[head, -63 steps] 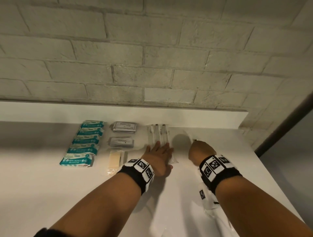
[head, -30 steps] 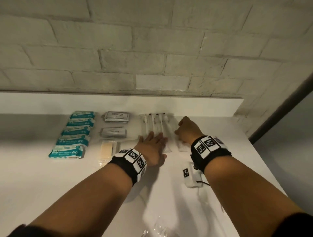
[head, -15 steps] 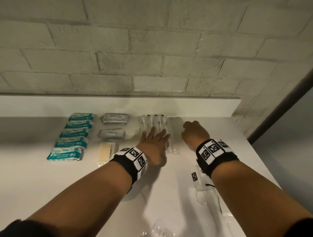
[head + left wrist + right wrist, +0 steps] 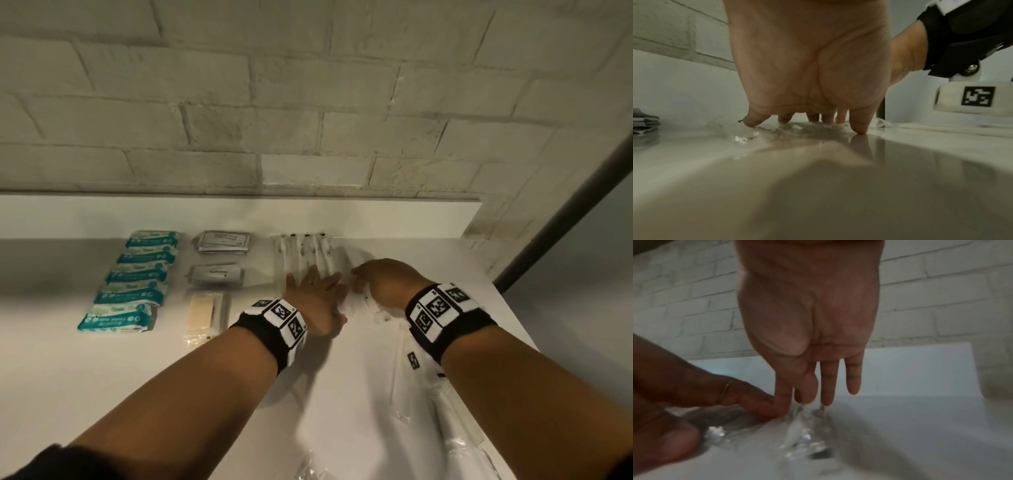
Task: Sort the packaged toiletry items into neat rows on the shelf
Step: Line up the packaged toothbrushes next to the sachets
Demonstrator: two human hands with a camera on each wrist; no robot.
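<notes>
Here, left hand (image 4: pixel 317 301) flat on wrapped toothbrushes (image 4: pixel 305 255), right hand (image 4: pixel 383 282) pinching one

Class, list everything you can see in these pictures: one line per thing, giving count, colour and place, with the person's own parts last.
wipe packs: five, teal and white, leftmost row on the shelf.
grey sachets: small stack, grey, back of second row.
toothpaste pack: one, grey, middle of second row.
soap pack: one, cream in clear wrap, front of second row.
toothbrush packs: several, clear with white, third row, under both hands.
shelf: one, white, below the wall.
brick wall: white-grey, behind.
left hand: flat, pressing the toothbrush packs.
right hand: fingertips pinching a clear pack.
</notes>
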